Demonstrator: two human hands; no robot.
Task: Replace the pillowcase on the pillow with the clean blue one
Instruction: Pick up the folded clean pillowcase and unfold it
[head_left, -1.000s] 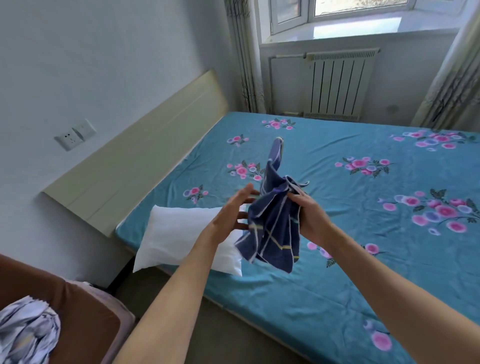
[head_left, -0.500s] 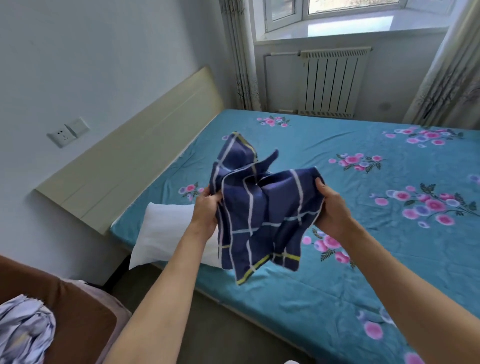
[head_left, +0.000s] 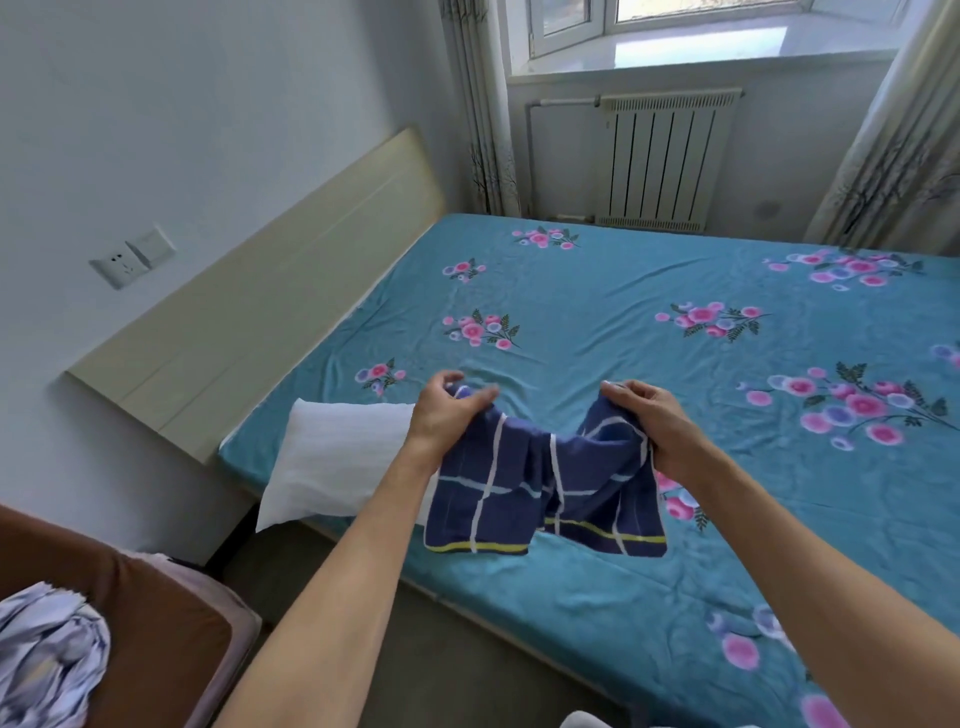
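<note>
Left hand (head_left: 447, 413): fingers curled, pinching one top corner of the blue pillowcase (head_left: 545, 493). Raised above the near edge of the bed (head_left: 623, 322).

Right hand (head_left: 654, 426): fingers curled over the other top corner of the same cloth, gripping it. Level with the left hand, the two well apart.

Blue pillowcase: dark blue, white grid lines, a yellow stripe near the lower hem. Hangs between and below both hands, sagging in the middle in loose folds. Whether its hem touches the sheet beneath cannot be told.

Pillow (head_left: 337, 457): white, bare, lying flat just left of and below the left hand, at the corner of the bed by the headboard (head_left: 270, 312). The left forearm crosses in front of its right end.

Bed: teal sheet with pink flower sprays, spreading beyond and to the right of both hands.

Chair (head_left: 156, 623): brown, well below and left of the left hand, with a crumpled pale striped cloth (head_left: 47, 660) on it.

Wall socket (head_left: 132, 257): far left of the hands, above the headboard.

Radiator (head_left: 660, 161): beyond the hands, under the window (head_left: 675, 21), curtains (head_left: 483, 104) on either side.
</note>
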